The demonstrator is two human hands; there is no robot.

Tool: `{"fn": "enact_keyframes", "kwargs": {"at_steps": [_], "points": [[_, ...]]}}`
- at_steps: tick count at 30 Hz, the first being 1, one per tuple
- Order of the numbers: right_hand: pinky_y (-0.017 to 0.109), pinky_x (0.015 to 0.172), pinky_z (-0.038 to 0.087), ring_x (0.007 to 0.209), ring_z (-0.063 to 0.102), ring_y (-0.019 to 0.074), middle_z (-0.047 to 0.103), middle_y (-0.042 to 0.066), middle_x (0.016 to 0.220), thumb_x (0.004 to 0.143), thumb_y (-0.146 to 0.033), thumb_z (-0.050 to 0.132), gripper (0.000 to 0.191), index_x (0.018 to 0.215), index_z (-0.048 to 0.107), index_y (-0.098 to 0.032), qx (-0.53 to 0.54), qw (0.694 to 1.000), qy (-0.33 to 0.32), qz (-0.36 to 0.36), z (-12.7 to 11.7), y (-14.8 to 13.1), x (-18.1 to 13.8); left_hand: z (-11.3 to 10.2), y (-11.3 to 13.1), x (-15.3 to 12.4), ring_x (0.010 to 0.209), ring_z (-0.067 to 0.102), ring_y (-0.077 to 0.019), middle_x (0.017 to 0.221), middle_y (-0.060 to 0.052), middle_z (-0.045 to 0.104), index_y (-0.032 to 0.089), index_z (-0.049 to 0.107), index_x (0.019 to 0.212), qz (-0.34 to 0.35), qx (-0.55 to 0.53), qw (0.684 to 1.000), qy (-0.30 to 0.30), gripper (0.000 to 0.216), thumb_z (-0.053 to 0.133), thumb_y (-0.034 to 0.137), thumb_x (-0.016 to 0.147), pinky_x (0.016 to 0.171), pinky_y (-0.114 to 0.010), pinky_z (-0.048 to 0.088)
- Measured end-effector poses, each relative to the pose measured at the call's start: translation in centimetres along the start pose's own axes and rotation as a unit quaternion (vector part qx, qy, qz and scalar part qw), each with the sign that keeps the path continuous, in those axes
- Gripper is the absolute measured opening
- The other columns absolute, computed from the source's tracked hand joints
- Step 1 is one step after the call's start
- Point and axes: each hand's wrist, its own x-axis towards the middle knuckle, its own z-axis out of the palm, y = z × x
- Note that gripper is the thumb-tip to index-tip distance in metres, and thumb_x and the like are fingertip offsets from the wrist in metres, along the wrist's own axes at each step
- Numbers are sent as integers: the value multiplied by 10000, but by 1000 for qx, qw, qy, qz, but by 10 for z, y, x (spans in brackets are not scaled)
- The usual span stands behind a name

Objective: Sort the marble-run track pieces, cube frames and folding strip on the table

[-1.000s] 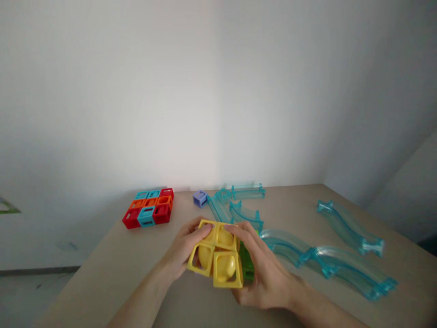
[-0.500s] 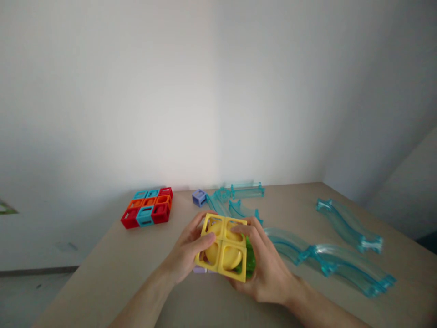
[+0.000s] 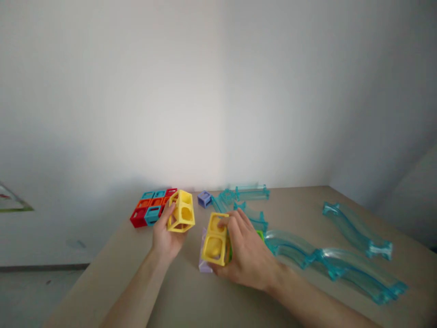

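My left hand is closed around a pair of joined yellow cube blocks, held up in front of the red, orange and blue blocks. My right hand grips another pair of yellow cube blocks, its fingers over their right side. Beneath and to the left of that pair, a lilac block piece shows on the table, mostly covered. A bit of green peeks out behind my right hand; its shape is hidden.
A flat slab of red, orange and blue cube blocks lies at the back left. One purple cube sits near the wall. Clear teal track pieces lie at the back, with longer curved ones and another at the right.
The yellow block square held in both hands has come apart into two pairs. My left hand has moved up and left with one; my right hand keeps the other.
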Motion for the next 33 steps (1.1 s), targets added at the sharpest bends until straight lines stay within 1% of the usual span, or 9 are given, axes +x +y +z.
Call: {"fn": "enact_keyframes", "kwargs": {"at_steps": [3,8,11,13,16,19,22,28,33], "points": [[649,1099,172,1053,555,325,587,105,1041,569,-495,806,654,1043,480,-184,-49,997,-52,-17,13,-2,12,-3,-5,3,625,674,-141,772,-14,722,183,667,1015,-44,-22,998,39,259,656,211,757,564,-224,533],[683,1079,167,1175,496,389,609,142,1117,544,-602,796,804,1163,516,-171,-77,992,-104,2,15,9,8,-6,-22,3,638,684,-146,815,-28,730,167,669,1019,-103,-9,994,17,268,677,202,753,560,-237,543],[695,1084,121,1288,394,432,519,203,1309,479,-652,801,1116,1387,370,-168,-71,991,-117,13,-3,22,-5,-4,-24,1,643,687,-152,831,-31,731,172,658,1071,-117,-2,993,3,322,668,181,750,553,-240,543],[692,1094,70,1306,382,433,467,225,1373,480,-600,819,1210,1463,263,-166,-78,988,-127,30,-17,31,-15,-1,-21,-1,639,687,-161,820,-39,730,165,655,1077,-119,-8,993,8,324,652,178,753,550,-247,543],[663,1114,-11,1254,466,387,507,204,1349,573,-423,798,1111,1487,216,-176,-78,986,-144,26,-27,42,-31,-1,-13,-3,630,679,-182,779,-63,723,140,659,1061,-126,-17,992,-1,307,632,214,764,548,-266,545],[648,1120,-38,1191,529,356,563,184,1291,612,-312,750,977,1458,281,-170,-65,988,-138,24,-28,46,-41,-3,-7,-6,645,670,-197,791,-97,720,128,654,1089,-148,-24,986,-73,348,623,273,774,552,-273,544],[619,1141,17,1195,524,343,562,173,1283,611,-322,753,949,1437,313,-167,-45,992,-118,27,-33,45,-43,-4,-5,-10,659,656,-179,832,-123,716,118,655,1104,-176,-35,973,-143,385,636,305,768,564,-245,539],[500,1061,354,1249,439,332,462,178,1374,731,-317,692,845,1447,271,-161,-39,999,-1,-2,-58,36,-40,0,-6,-28,618,626,-135,989,-154,705,82,670,1062,-265,4,927,-264,448,704,371,722,503,-196,506],[483,1046,367,1231,441,325,467,184,1366,740,-275,673,866,1461,216,-129,-37,997,41,-58,-58,26,-41,0,-1,-41,709,696,-184,888,-78,736,145,690,1022,-268,72,913,-300,392,773,335,689,646,-258,562]]}}
